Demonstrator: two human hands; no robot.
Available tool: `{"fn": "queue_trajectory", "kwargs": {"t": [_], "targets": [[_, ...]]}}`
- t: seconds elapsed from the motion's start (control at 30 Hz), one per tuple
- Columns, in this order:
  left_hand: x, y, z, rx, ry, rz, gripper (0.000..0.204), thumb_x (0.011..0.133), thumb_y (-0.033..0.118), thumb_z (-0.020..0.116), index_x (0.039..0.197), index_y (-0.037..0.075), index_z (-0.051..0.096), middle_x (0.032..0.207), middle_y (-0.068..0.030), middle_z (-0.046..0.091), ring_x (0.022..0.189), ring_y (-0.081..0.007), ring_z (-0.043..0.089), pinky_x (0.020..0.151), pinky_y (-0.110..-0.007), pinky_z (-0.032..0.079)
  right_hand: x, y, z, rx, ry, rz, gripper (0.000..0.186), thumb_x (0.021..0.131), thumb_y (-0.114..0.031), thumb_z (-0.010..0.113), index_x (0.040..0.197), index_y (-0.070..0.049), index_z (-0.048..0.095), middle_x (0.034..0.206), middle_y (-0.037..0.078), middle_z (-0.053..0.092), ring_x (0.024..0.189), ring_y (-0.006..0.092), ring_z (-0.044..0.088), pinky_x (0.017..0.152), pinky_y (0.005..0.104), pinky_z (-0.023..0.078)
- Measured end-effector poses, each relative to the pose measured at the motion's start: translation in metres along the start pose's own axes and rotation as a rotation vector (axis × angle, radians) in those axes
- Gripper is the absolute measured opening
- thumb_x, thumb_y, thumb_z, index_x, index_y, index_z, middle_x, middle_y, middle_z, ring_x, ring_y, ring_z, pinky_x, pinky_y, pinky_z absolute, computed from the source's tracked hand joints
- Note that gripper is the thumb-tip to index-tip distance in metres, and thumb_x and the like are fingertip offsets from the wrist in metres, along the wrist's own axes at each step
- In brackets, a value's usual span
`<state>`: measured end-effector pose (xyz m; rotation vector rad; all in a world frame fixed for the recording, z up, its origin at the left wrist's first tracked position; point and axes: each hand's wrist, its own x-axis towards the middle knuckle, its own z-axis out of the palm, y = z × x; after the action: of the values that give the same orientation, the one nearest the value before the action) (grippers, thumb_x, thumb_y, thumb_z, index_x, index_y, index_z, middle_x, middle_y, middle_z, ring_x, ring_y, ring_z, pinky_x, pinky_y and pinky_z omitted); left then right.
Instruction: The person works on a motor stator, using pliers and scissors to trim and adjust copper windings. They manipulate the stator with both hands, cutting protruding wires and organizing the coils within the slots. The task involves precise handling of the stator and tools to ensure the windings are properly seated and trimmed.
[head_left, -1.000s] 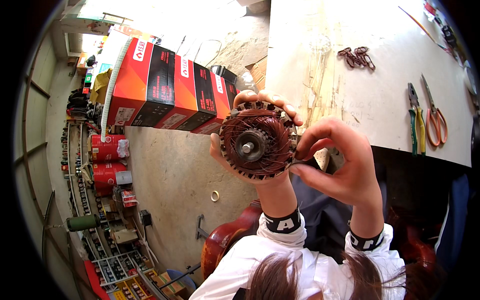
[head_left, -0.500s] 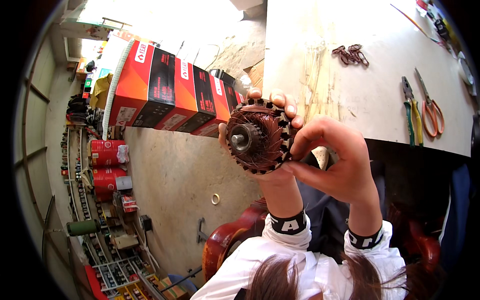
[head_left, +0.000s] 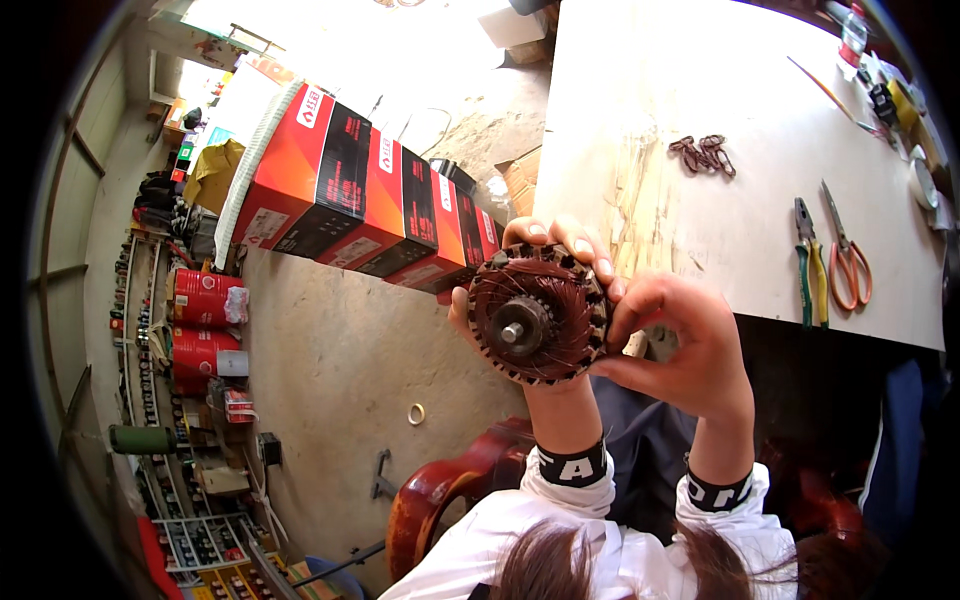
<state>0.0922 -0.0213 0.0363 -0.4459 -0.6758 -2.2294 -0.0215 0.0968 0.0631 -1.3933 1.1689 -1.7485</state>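
Note:
A motor armature with dark red copper windings, a slotted rim and a short metal shaft stands tilted in front of me, its shaft end facing up. My left hand wraps around it from behind; the fingertips show over the upper rim and the thumb at the left side, while the palm is hidden. At the right rim my right hand has thumb and forefinger curled together against the slots. Whatever lies between those fingertips is too small to make out.
On the pale table lie a bundle of dark red loops, pliers and scissors. Stacked red-black boxes stand left of the table. Red drums line the far left, and a yellowish ring lies on the floor.
Both hands and the armature have shifted slightly down and right in view. The armature's shaft end now faces me more squarely. The right fingers stay at its right rim.

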Motion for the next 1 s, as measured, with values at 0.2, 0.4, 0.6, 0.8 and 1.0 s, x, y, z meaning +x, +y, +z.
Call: {"fn": "queue_trajectory", "kwargs": {"t": [0.2,0.4,0.6,0.8,1.0], "targets": [[-0.002,-0.003,0.004,0.076,0.016,0.133,0.076,0.085,0.066,0.048,0.117,-0.003,0.047,0.099,-0.0286,0.052,0.091,-0.0402,0.055,0.072,-0.051,0.054,0.000,0.006,-0.004,0.010,-0.065,-0.008,0.027,0.068,0.006,0.081,0.087,-0.001,0.064,0.082,0.006,0.066,0.076,0.0140,0.066,0.068,0.0277,0.056],[-0.004,0.002,0.007,0.139,0.020,0.175,0.083,0.083,0.068,0.050,0.122,-0.006,0.044,0.100,-0.0295,0.054,0.092,-0.0395,0.057,0.074,-0.050,0.055,0.004,0.007,-0.003,0.020,-0.101,0.016,0.027,0.067,0.006,0.082,0.086,-0.001,0.064,0.081,0.006,0.066,0.077,0.0144,0.067,0.069,0.0277,0.056],[-0.006,0.007,0.010,0.186,0.045,0.166,0.089,0.081,0.070,0.051,0.126,-0.007,0.044,0.105,-0.0309,0.056,0.094,-0.0392,0.061,0.077,-0.048,0.056,0.004,0.014,-0.001,0.045,-0.107,0.057,0.027,0.066,0.006,0.083,0.084,-0.001,0.064,0.083,0.005,0.065,0.077,0.0138,0.067,0.072,0.0264,0.054],[-0.004,0.009,0.011,0.282,0.052,0.194,0.090,0.078,0.075,0.050,0.112,-0.008,0.053,0.099,-0.0269,0.058,0.090,-0.0354,0.062,0.076,-0.043,0.056,0.005,0.017,-0.001,0.054,-0.110,0.075,0.029,0.064,0.003,0.086,0.083,-0.002,0.064,0.082,0.005,0.065,0.078,0.0144,0.066,0.072,0.0271,0.052],[-0.003,0.010,0.010,0.334,-0.004,0.204,0.098,0.075,0.084,0.048,0.107,-0.008,0.055,0.098,-0.0259,0.059,0.090,-0.0328,0.063,0.078,-0.041,0.056,0.004,0.016,-0.004,0.047,-0.130,0.075,0.030,0.063,-0.002,0.088,0.083,-0.003,0.065,0.082,0.006,0.065,0.078,0.0161,0.066,0.072,0.0282,0.050]]}}
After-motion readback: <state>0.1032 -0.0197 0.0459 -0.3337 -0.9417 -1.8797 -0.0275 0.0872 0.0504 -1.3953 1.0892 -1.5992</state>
